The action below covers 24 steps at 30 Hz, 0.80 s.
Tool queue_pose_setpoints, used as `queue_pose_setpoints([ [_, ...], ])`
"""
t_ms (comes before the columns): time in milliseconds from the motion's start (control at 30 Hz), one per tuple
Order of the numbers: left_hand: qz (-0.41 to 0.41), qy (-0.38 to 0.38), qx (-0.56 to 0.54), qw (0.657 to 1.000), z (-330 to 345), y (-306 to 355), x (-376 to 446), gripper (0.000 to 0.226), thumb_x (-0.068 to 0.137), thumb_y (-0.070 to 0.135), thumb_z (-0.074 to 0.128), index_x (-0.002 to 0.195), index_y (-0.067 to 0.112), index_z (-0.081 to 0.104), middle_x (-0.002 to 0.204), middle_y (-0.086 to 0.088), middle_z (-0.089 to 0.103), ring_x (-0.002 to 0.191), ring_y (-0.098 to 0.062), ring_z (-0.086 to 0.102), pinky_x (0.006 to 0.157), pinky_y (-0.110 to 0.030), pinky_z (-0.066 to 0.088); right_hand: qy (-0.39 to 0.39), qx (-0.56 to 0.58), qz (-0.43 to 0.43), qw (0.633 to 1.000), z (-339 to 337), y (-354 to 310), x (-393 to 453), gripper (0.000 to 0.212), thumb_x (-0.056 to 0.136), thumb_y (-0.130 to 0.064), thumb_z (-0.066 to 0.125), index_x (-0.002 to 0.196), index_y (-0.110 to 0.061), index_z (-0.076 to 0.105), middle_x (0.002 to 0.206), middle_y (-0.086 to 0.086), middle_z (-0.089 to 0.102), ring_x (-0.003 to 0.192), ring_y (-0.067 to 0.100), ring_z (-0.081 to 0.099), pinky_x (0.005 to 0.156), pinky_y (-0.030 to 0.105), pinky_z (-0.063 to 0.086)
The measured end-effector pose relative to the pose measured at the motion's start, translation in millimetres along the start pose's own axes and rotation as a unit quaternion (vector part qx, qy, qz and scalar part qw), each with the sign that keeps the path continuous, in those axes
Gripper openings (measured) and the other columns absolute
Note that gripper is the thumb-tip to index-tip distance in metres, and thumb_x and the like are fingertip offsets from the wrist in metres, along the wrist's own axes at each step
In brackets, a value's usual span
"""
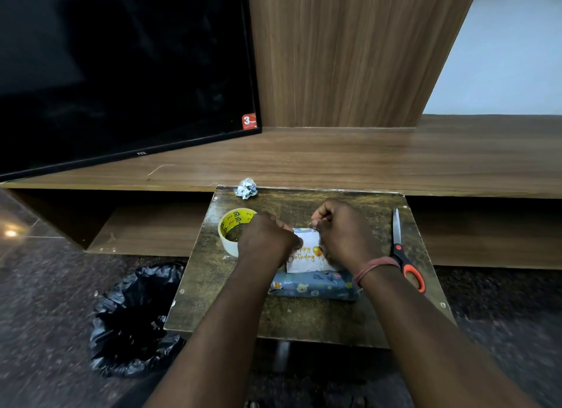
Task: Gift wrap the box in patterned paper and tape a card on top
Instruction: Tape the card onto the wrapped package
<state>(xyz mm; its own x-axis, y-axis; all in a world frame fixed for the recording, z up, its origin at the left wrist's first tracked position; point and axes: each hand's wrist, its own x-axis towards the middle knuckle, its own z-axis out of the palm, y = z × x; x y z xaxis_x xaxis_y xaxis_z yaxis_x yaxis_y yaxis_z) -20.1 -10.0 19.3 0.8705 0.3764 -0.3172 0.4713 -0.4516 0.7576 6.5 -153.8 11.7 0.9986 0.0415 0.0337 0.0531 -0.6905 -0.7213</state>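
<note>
At frame centre, both hands, left (267, 240) and right (340, 234), pinch the birthday card (305, 255) atop the wrapped box (316, 284); keep it flat and square while taping.

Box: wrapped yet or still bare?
Wrapped. The box shows blue patterned paper on its near side, no bare part visible; the card lies on top under both hands.

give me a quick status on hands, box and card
Both hands, left and right, curled at the card's top edge. Card sits on the wrapped box. Tape roll left, scissors right, nothing blocking.
</note>
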Motion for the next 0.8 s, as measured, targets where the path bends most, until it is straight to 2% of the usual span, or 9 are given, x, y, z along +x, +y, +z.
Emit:
queue_pose_setpoints([
  [167, -0.015, 0.001, -0.001, 1.0, 2.3, 0.8, -1.0, 0.038, 0.056, 0.027, 0.09, 0.086, 0.013, 0.072, 0.082, -0.009, 0.075, 0.087, -0.03, 0.074, 0.082, -0.043, 0.062, -0.002, -0.024, -0.013, 1.0, 1.0, -0.7, -0.2, 0.027, 0.085, -0.001, 0.055, 0.073, -0.023, 0.063, 0.071, -0.006, 0.067, 0.066, 0.013, 0.065, 0.063, 0.035, 0.057],
  [233, -0.03, -0.008, -0.003, 1.0, 1.4, 1.8, -0.4, 0.046, 0.052, 0.031, 0.09, 0.089, 0.009, 0.073, 0.085, -0.013, 0.075, 0.088, -0.031, 0.074, 0.083, -0.044, 0.062, 0.002, -0.032, -0.013, 0.999, 2.4, -0.9, -1.0, 0.027, 0.085, 0.0, 0.055, 0.073, -0.023, 0.062, 0.069, -0.005, 0.066, 0.063, 0.015, 0.065, 0.063, 0.036, 0.058],
  [333, -0.052, -0.021, -0.018, 0.998, -2.3, 1.5, 1.2, 0.047, 0.049, 0.031, 0.093, 0.081, 0.002, 0.074, 0.082, -0.016, 0.076, 0.084, -0.032, 0.075, 0.084, -0.048, 0.062, 0.005, -0.041, -0.019, 0.999, 3.3, -1.1, -2.3, 0.025, 0.087, -0.003, 0.055, 0.075, -0.023, 0.063, 0.068, -0.006, 0.066, 0.064, 0.014, 0.065, 0.064, 0.034, 0.057],
  [467, -0.044, 0.004, 0.016, 0.999, -3.7, 1.2, 1.3, 0.038, 0.068, 0.028, 0.094, 0.07, 0.005, 0.064, 0.088, -0.018, 0.074, 0.091, -0.033, 0.072, 0.077, -0.036, 0.056, 0.005, -0.034, -0.023, 0.999, 4.1, -0.2, -1.4, 0.022, 0.088, -0.006, 0.056, 0.076, -0.022, 0.065, 0.068, -0.005, 0.067, 0.064, 0.016, 0.066, 0.064, 0.037, 0.058],
  [533, -0.035, 0.015, 0.036, 0.999, -2.3, 2.6, 0.5, 0.035, 0.07, 0.029, 0.092, 0.077, 0.005, 0.068, 0.092, -0.017, 0.074, 0.095, -0.032, 0.071, 0.078, -0.035, 0.056, 0.007, -0.036, -0.024, 0.999, 4.6, 0.3, -1.6, 0.02, 0.088, -0.008, 0.058, 0.076, -0.022, 0.064, 0.068, -0.005, 0.067, 0.064, 0.016, 0.066, 0.066, 0.037, 0.058],
  [633, -0.015, 0.02, 0.046, 0.999, 0.2, 3.0, -0.3, 0.037, 0.07, 0.027, 0.092, 0.095, 0.006, 0.075, 0.092, -0.014, 0.075, 0.095, -0.032, 0.072, 0.084, -0.04, 0.06, 0.005, -0.039, -0.016, 0.999, 5.8, 1.2, -0.1, 0.018, 0.089, -0.011, 0.06, 0.076, -0.023, 0.064, 0.071, -0.006, 0.067, 0.068, 0.016, 0.066, 0.069, 0.038, 0.058],
  [800, -0.003, 0.022, 0.051, 0.998, 1.6, 0.6, 1.1, 0.04, 0.07, 0.024, 0.092, 0.101, 0.006, 0.073, 0.097, -0.013, 0.075, 0.098, -0.032, 0.07, 0.085, -0.039, 0.059, -0.004, -0.043, 0.012, 0.999, 7.7, 1.7, 3.6, 0.021, 0.09, -0.011, 0.059, 0.074, -0.024, 0.062, 0.073, -0.004, 0.068, 0.07, 0.019, 0.067, 0.071, 0.041, 0.06],
])
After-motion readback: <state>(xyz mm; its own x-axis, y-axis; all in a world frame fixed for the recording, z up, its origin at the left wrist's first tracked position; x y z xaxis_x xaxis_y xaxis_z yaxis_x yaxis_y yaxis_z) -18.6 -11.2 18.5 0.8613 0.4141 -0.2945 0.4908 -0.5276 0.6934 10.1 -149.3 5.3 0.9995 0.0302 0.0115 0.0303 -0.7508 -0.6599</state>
